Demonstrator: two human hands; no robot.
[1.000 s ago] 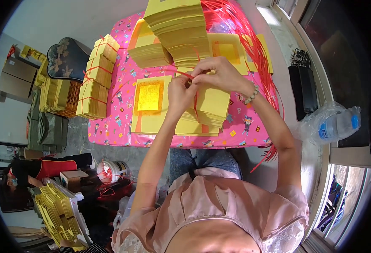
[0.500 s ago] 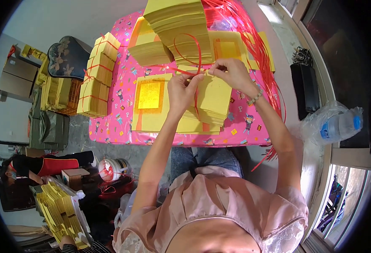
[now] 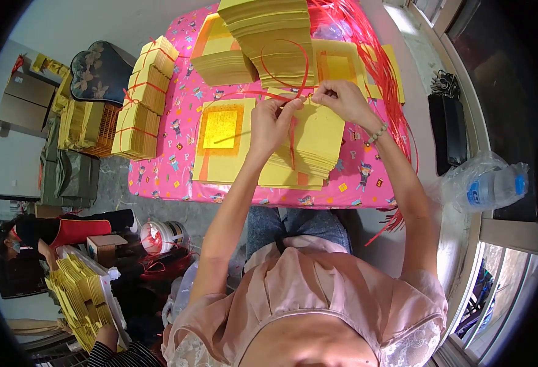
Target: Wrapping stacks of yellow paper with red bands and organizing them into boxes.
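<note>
A red plastic ribbon (image 3: 307, 67) runs round a stack of yellow paper sheets (image 3: 315, 136) on the table and rises in a loose loop above it. My left hand (image 3: 273, 127) pinches the ribbon over the stack's far edge, thumb against fingers. Close by on the right, my right hand (image 3: 345, 103) is closed in a pinch at the ribbon's other part; its fingertips mostly hide what they grip. Beside the left forearm lies a yellow sheet with a gold square (image 3: 221, 129). Beyond my hands stands a tall pile of yellow paper (image 3: 272, 43).
Tied yellow bundles (image 3: 139, 101) line the left of the pink patterned table (image 3: 174, 174). Loose red ribbons (image 3: 391, 104) hang over its right side. A bottle in clear plastic (image 3: 495, 186) stands by the window. Another person (image 3: 79, 232) is at lower left, near a pile of yellow paper (image 3: 85, 296).
Both hands remain pinched at the ribbon, with only slight shifts of the fingers. The ribbon loop has widened a little. The whole view has moved slightly; the person at lower left has shifted.
</note>
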